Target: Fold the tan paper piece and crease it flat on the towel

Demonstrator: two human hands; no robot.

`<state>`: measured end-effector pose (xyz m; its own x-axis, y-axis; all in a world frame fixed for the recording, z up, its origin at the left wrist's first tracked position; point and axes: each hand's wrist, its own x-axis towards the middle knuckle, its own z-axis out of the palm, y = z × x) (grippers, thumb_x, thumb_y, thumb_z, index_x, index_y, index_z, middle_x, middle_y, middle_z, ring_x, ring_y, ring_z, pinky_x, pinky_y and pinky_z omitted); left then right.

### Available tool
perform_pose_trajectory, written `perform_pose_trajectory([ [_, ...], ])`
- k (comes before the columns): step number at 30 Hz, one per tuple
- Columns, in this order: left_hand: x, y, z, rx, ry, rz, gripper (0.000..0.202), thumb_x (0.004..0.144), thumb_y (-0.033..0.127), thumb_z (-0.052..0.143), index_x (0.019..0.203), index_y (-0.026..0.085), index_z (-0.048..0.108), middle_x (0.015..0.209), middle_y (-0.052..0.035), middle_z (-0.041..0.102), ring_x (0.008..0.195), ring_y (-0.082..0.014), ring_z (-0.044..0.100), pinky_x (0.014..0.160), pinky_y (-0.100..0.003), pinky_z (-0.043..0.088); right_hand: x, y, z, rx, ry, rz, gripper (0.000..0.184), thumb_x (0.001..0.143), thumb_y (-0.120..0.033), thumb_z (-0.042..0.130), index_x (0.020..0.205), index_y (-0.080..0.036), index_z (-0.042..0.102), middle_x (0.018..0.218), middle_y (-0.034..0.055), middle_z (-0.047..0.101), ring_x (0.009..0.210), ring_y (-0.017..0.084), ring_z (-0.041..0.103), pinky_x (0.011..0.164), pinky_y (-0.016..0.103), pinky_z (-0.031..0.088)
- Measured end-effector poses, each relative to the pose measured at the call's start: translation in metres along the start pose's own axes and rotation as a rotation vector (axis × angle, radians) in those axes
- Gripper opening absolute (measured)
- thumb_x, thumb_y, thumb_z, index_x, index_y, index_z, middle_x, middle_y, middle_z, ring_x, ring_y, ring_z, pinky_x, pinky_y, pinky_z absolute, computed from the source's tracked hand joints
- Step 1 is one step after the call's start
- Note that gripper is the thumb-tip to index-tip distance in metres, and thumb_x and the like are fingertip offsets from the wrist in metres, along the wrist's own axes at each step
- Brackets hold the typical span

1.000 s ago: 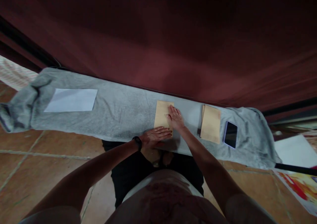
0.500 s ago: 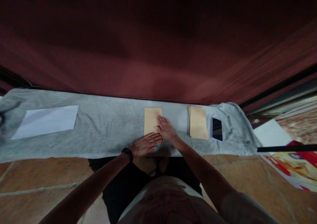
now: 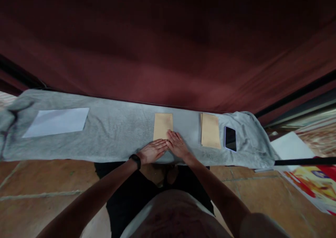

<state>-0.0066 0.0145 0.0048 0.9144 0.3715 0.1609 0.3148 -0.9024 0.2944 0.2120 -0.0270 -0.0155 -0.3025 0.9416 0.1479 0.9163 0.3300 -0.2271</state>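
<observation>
- Tan paper [image 3: 163, 124] lies flat, stretching out beyond the fingertips of left hand [image 3: 152, 151] and right hand [image 3: 178, 146];
- fingers close together, both palm-down, meeting over its near end;
- tan stack [image 3: 210, 131] right of them

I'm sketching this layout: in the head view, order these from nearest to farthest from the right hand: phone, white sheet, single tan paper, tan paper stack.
From the right hand:
1. Single tan paper: partly under the hand.
2. Tan paper stack: to its right.
3. Phone: right, just past the stack.
4. White sheet: far left.
</observation>
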Motion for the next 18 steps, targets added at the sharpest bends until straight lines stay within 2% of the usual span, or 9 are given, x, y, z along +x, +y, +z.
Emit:
perform_pose_trajectory([
  [9,-0.007,0.013,0.005,0.027,0.021,-0.120,0.047,0.104,0.029,0.035,0.148,0.018,0.049,0.155,-0.0085,0.047,0.146,-0.0201,0.040,0.125,-0.040,0.026,-0.037,-0.016,-0.003,0.037,-0.007,-0.025,0.060,0.106,-0.040,0.036,0.159,-0.013,0.029,0.163,0.0118,0.031,0.152,0.025,0.030,0.126,0.047,0.021],
  [18,-0.007,0.015,0.007,0.077,0.061,-0.099,0.048,0.101,0.026,0.038,0.148,0.015,0.048,0.154,-0.0098,0.049,0.144,-0.0212,0.042,0.123,-0.040,0.031,-0.052,-0.030,-0.009,0.011,0.014,0.021,0.054,0.105,-0.031,0.040,0.155,-0.012,0.036,0.159,0.0112,0.039,0.148,0.024,0.037,0.124,0.047,0.025],
])
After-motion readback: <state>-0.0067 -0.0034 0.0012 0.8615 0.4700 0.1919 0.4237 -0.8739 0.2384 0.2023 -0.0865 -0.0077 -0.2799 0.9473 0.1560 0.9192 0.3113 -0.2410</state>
